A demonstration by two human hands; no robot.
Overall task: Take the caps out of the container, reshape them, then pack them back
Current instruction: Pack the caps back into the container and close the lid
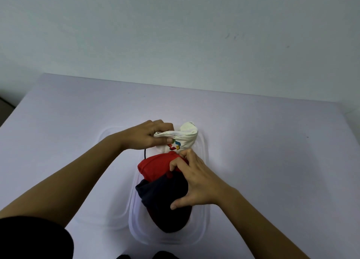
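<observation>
From my feed this looks like a plain indoor work or test room, though I can't pin it down further. A broad bench (263,138) under a smooth pale lilac covering stands flush against a flat, pale painted wall (175,28) with faint scuffs (230,36). A darker strip of floor (4,104) shows at far left.
</observation>
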